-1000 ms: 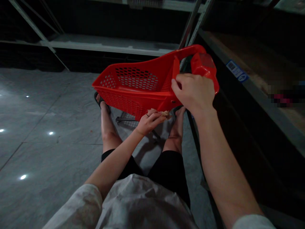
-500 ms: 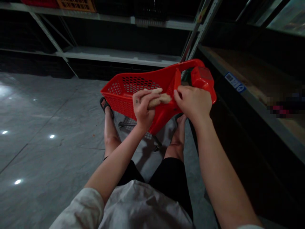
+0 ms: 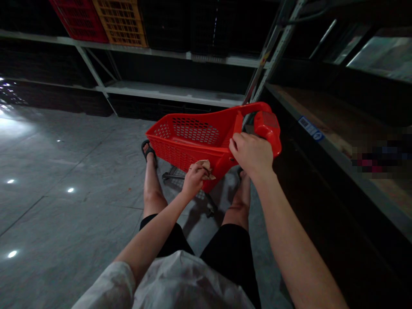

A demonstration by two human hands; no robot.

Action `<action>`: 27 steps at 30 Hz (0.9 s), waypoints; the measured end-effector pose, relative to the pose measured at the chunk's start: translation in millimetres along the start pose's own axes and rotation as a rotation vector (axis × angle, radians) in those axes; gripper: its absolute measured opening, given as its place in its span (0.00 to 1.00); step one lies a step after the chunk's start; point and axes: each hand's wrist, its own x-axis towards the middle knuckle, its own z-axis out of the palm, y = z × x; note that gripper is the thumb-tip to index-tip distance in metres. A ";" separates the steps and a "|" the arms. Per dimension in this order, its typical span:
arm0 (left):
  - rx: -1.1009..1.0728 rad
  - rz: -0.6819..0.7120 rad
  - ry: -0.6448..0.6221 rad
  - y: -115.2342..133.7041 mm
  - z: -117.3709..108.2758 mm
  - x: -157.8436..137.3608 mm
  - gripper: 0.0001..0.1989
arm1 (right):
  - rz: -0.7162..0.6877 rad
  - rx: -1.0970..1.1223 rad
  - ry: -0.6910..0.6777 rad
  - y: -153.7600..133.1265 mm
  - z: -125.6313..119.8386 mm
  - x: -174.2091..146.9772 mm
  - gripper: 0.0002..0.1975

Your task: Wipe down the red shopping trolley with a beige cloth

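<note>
Between my legs stands a red plastic shopping cart [image 3: 183, 152] with perforated sides, its handle end to the right. My left hand [image 3: 193, 182] is closed on a crumpled beige cloth [image 3: 207, 167], against the lower near side of the cart's basket. My right hand [image 3: 252, 152] grips the cart's top rim close to the handle, with its fingers curled over the edge. Part of the cloth is hidden behind my left fingers. The basket's visible inside holds nothing.
Behind the cart runs a metal shelf rack [image 3: 180, 92], with a red crate [image 3: 80, 21] and a yellow crate [image 3: 122, 21] on its upper level. A dark counter with a wooden top [image 3: 309, 103] and a blue label [image 3: 310, 128] stands close on the right.
My left hand has moved with the cloth from the basket's upper rim down to its near outer side. The right hand stays on the rim. The view has tilted up slightly.
</note>
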 end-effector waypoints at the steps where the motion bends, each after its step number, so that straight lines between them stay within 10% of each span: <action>1: -0.019 -0.037 0.102 5.3 -5.0 11.3 0.09 | -0.027 0.013 -0.012 -4.2 -0.6 2.6 0.19; 5: -0.134 -0.153 0.463 34.9 -21.9 56.9 0.13 | -0.118 0.192 -0.110 -32.1 2.1 23.4 0.18; 14: -0.001 -0.021 0.346 55.7 -9.9 51.6 0.18 | 0.021 0.440 -0.277 -41.3 22.7 46.1 0.28; 19: 0.095 0.181 0.110 0.7 -50.3 59.4 0.17 | 0.029 0.465 -0.215 -23.0 22.8 31.6 0.25; 27: 0.235 0.139 0.023 -136.3 -151.1 67.4 0.16 | 0.017 0.446 -0.241 10.5 23.3 26.7 0.21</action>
